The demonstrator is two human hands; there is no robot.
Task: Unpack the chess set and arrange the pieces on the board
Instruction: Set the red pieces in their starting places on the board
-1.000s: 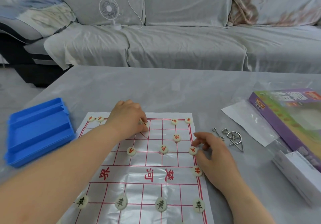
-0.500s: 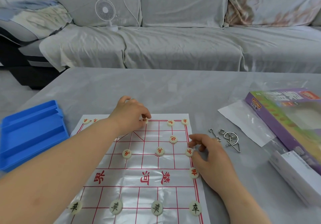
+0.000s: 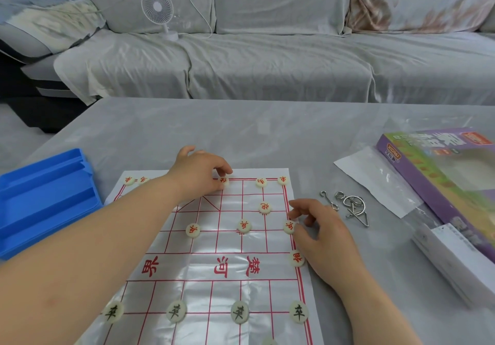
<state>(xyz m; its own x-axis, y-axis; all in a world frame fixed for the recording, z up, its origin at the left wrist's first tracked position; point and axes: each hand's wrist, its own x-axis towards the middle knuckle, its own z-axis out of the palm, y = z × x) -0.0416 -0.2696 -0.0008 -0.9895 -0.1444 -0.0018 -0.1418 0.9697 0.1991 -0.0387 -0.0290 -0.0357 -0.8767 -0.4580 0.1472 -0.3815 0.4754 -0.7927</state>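
Note:
A shiny paper Chinese chess board (image 3: 214, 264) with red lines lies on the grey table. Round cream pieces with red characters stand on its far rows, and black-marked pieces (image 3: 239, 312) line the near row. My left hand (image 3: 199, 172) rests at the far edge, its fingertips pinching a red piece (image 3: 222, 180) on the back line. My right hand (image 3: 320, 233) lies on the board's right edge, fingers curled beside a red piece (image 3: 289, 227); another red piece (image 3: 296, 259) sits against its palm.
An empty blue plastic tray (image 3: 45, 200) sits left of the board. Right of it lie metal wire puzzles (image 3: 348, 206), a clear bag (image 3: 380, 178), a purple game box (image 3: 442, 173) and a white box (image 3: 460, 259). A sofa with a small fan (image 3: 158, 7) stands behind.
My left hand has shifted slightly right along the back row with the red piece in its fingertips. My right hand has stayed at the right edge, fingers curling a little.

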